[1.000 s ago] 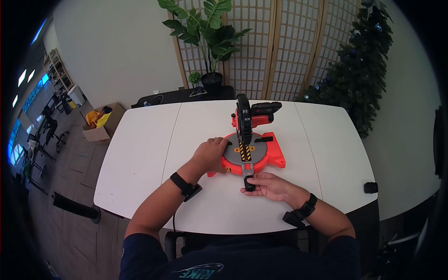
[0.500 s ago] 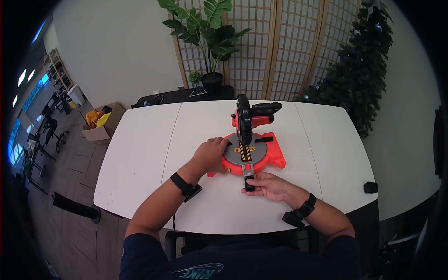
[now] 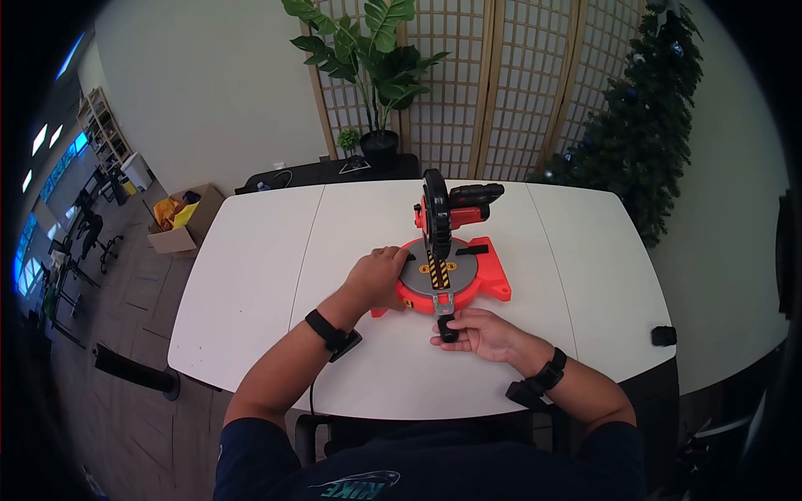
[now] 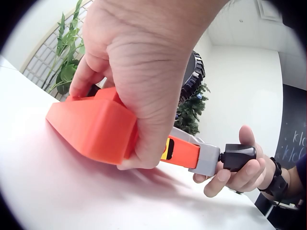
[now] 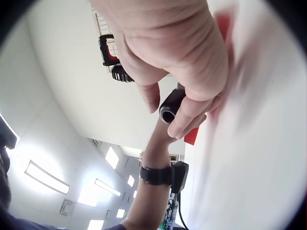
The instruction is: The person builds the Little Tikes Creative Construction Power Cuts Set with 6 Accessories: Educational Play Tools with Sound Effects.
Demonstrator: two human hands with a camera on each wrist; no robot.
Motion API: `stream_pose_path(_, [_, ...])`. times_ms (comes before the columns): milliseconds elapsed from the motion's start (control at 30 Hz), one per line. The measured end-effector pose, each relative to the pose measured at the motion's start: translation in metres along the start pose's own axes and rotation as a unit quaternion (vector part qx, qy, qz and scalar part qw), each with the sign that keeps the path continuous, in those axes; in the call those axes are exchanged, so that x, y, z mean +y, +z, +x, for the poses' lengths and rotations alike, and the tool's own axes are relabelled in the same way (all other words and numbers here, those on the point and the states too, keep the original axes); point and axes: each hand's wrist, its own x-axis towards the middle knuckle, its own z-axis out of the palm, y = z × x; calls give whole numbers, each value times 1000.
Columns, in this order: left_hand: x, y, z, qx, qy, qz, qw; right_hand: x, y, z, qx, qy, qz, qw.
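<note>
A toy miter saw with a red base [image 3: 494,275] stands on the white table [image 3: 251,292]. Its round grey turntable [image 3: 464,267] carries a yellow-and-black striped strip, and the black blade guard [image 3: 436,213] rises at the back. My left hand [image 3: 376,277] grips the left side of the base, thumb low at the front and fingers over the top. At the front a short black handle [image 4: 240,157] sticks out from a grey bracket [image 4: 207,159]. My right hand [image 3: 489,336] holds this handle, thumb on one side and fingers curled beneath.
A small black object [image 3: 664,336] lies at the table's right edge. Behind the table are a potted plant [image 3: 380,146], a lattice screen [image 3: 455,92] and a decorated tree [image 3: 643,125]. An open cardboard box [image 3: 209,219] stands off to the left.
The front handle has swung very slightly to the right in my right fingers, along with its grey bracket. My left hand and the base have stayed in place.
</note>
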Motion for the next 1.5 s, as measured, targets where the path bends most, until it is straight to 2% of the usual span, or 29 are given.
stream_pose_path(133, [1, 0, 0, 1, 0, -6, 1000, 1, 0, -1, -38, -7, 43, 998])
stream_pose_path(200, [-1, 1, 0, 4, 3, -7, 1000, 2, 6, -1, 12, -3, 34, 999])
stream_pose_path(300, [-1, 2, 0, 8, 5, -9, 1000, 5, 9, -2, 40, -11, 29, 999])
stream_pose_path(433, [0, 1, 0, 6, 1, -10, 1000, 5, 5, -1, 38, -12, 34, 999])
stream_pose_path(633, [1, -2, -1, 1, 1, -4, 1000, -1, -2, 1, -14, 10, 53, 998])
stream_pose_path(733, [-1, 0, -1, 9, 8, -1, 1000, 3, -1, 2, -13, 1, 31, 999])
stream_pose_path(800, [0, -2, -1, 5, 5, 1, 1000, 7, 3, 0, 32, -20, 3, 999])
stream_pose_path(933, [-1, -1, 0, 2, 4, -2, 1000, 3, 1, 0, 29, -13, -14, 999])
stream_pose_path(1100, [-1, -2, 0, -1, -1, 1, 1000, 1, -5, 0, -36, -10, 11, 999])
stream_pose_path(1233, [-2, 0, 1, -3, -4, 2, 1000, 1, -2, -2, -41, -7, 26, 999])
stream_pose_path(1400, [0, -1, 0, 4, -5, 1, 1000, 6, 2, -1, 31, -8, 2, 999])
stream_pose_path(1500, [0, -1, -1, 8, -4, 2, 1000, 9, -6, 2, 36, -18, -23, 999])
